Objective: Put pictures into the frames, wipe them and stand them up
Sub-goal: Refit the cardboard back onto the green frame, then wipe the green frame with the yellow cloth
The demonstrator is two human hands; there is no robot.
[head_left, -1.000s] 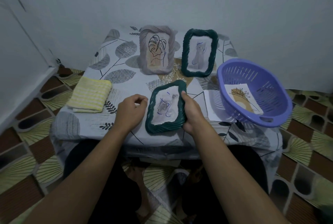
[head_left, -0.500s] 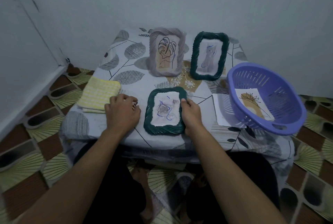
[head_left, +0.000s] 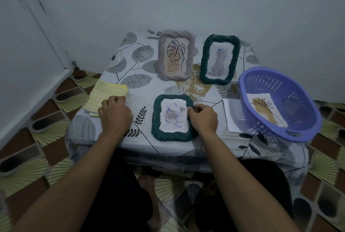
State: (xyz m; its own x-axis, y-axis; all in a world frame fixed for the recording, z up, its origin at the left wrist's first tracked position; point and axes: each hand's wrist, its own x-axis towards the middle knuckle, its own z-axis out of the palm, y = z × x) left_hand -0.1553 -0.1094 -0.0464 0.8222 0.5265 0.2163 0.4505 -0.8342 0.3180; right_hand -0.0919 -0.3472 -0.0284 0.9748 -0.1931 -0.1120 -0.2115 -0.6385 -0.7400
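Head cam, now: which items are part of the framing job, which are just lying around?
In the job: flat green frame, right hand gripping its edge; yellow cloth, left hand at it; standing grey frame; standing green frame; loose picture.
Lying about: purple basket holding it; white sheet underneath; leaf-print tablecloth.

Dark-green frame (head_left: 172, 135) flat, picture (head_left: 171, 118) inside

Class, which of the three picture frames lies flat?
The dark green frame nearest the person, gripped by the right hand; the grey frame and second green frame stand behind it.
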